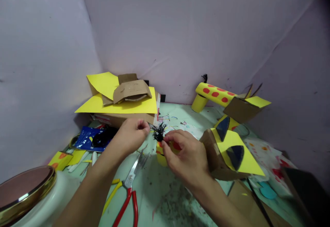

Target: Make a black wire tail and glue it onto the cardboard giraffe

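Note:
A small frayed tuft of black yarn stands at the end of a yellow paper roll with red spots. My right hand pinches the tuft's base between thumb and fingers and hides much of the roll. Just to the left, my left hand is closed, with its fingertips together; whether anything thin is in them cannot be seen. Beside the roll is a cardboard box with a yellow top and two dark pointed pieces. Below my left hand lie red-handled scissors, close to a yellow-handled tool.
Yellow sheets and folded cardboard are stacked at the back left. A second spotted yellow figure with a box head stands back right. A blue packet lies left, behind a white jar with a gold-rimmed lid.

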The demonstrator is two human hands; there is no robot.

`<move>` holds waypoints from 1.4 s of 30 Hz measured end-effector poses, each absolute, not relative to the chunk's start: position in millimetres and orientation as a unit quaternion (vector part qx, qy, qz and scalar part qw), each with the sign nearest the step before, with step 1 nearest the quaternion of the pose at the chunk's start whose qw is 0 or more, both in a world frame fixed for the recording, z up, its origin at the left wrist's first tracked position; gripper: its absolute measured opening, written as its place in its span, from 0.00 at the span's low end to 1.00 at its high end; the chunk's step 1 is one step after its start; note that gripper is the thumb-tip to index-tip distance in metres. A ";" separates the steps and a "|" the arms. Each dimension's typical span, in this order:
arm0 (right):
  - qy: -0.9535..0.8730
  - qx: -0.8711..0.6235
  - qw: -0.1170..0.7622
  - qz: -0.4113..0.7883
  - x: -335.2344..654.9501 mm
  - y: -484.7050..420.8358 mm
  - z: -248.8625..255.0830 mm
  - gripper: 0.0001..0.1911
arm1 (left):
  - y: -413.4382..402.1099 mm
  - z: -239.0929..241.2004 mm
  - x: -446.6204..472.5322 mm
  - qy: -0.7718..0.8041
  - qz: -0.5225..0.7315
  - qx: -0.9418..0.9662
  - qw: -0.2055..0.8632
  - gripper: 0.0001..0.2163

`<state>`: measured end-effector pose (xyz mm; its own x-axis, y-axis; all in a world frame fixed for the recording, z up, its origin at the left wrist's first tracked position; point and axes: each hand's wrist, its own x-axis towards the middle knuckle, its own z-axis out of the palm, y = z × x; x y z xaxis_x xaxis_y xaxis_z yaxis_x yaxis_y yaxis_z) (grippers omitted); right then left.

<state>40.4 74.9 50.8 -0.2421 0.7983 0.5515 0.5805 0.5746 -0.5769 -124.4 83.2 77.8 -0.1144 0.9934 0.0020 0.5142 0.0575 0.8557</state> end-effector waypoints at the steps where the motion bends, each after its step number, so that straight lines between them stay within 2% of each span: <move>1: -0.775 -0.448 0.427 0.133 40.8 74.8 50.7 0.03 | 83.7 78.7 -124.1 0.654 0.382 0.571 0.317 0.05; 3: -0.769 -0.457 0.425 0.141 41.7 74.3 50.7 0.03 | 84.0 80.0 -120.4 0.640 0.402 0.558 0.342 0.08; 6: -0.772 -0.445 0.429 0.149 42.5 74.0 51.2 0.04 | 83.4 79.4 -108.7 0.582 0.400 0.546 0.451 0.20; 8: -0.777 -0.427 0.436 0.154 42.6 74.3 51.6 0.05 | 83.4 77.4 -101.0 0.554 0.389 0.536 0.504 0.17; 11: -0.776 -0.419 0.446 0.155 42.3 75.6 51.5 0.06 | 84.5 75.0 -95.5 0.542 0.393 0.521 0.529 0.07; 16: -0.770 -0.442 0.435 0.149 41.0 78.2 50.6 0.06 | 83.6 75.3 -100.3 0.554 0.414 0.515 0.507 0.05; 31: -0.767 -0.471 0.403 0.165 39.7 82.1 54.5 0.05 | 75.3 87.9 -114.7 0.607 0.315 0.587 0.434 0.03; 37: -0.770 -0.464 0.406 0.167 40.4 80.2 55.4 0.05 | 77.7 86.5 -111.4 0.579 0.368 0.609 0.398 0.13; 42: -0.766 -0.469 0.406 0.167 40.9 80.4 55.7 0.05 | 81.6 75.0 -104.8 0.594 0.342 0.629 0.367 0.06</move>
<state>40.9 80.4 55.7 -0.2305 0.8547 0.4651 0.5833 0.5039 -0.6370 -104.8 81.6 75.0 0.0616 0.9981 -0.0056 0.4968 -0.0258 0.8675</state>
